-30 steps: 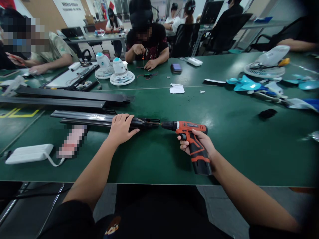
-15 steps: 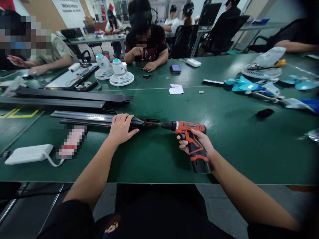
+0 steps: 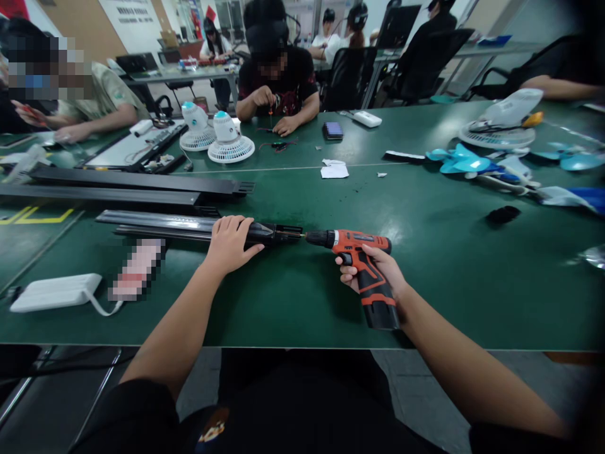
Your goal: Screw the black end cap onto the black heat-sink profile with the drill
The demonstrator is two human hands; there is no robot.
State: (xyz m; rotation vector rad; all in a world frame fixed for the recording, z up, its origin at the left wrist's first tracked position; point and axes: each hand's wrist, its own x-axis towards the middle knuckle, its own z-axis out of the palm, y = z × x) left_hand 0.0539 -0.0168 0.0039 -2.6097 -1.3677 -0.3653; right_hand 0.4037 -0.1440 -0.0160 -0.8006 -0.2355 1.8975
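A long black rail (image 3: 161, 225) lies across the green table (image 3: 449, 277) in front of me. My left hand (image 3: 229, 243) presses down on the rail near its right end, fingers wrapped over it. My right hand (image 3: 378, 271) grips the handle of an orange and black cordless drill (image 3: 362, 261). The drill lies level and points left, with its bit tip against the end of the rail (image 3: 288, 234).
More black rails (image 3: 132, 183) lie behind on the left. A white power bank (image 3: 54, 292) with a cable sits at front left. Two small white fans (image 3: 222, 137), a phone (image 3: 333, 130), paper scraps (image 3: 334, 169) and blue fan blades (image 3: 467, 162) lie farther back. Other people sit across the table.
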